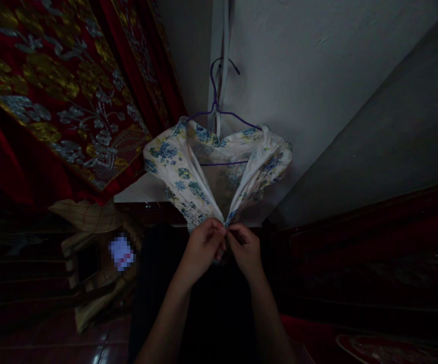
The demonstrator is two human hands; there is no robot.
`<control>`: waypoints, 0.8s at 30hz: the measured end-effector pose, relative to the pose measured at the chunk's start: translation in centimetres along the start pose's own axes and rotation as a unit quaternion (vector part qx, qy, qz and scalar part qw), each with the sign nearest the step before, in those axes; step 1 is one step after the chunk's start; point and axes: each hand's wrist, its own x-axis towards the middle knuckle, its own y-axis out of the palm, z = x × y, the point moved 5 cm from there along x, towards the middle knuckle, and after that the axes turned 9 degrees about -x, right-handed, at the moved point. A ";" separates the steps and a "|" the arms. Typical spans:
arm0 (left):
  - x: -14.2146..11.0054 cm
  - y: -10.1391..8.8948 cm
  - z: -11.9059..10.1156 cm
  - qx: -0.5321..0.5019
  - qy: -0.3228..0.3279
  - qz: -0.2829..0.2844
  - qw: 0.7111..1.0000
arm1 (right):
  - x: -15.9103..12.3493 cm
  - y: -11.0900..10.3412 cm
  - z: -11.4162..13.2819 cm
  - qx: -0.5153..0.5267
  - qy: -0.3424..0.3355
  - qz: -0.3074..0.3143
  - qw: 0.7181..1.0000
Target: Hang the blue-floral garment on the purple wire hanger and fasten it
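A white shirt with blue and yellow flowers (pixel 181 174) hangs on a purple wire hanger (pixel 219 108) against a pale wall. My left hand (pixel 203 246) pinches the shirt's left front edge where the two edges meet. My right hand (pixel 245 248) pinches the right front edge at the same spot. The fingertips of both hands touch each other there, closed on the cloth. The shirt's lower part is hidden behind my hands and in the dark.
A red curtain with gold and silver flowers (pixel 63 96) hangs at the left. A white strap (pixel 219 45) runs down the wall above the hanger. Dark red furniture (pixel 374 253) stands at the right. Pale cloth and clutter (pixel 93 237) lie lower left.
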 end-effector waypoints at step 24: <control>7.2 2.5 -18.6 -0.258 0.003 -0.015 0.966 | 2.2 -0.8 0.4 0.043 -0.011 0.225 0.973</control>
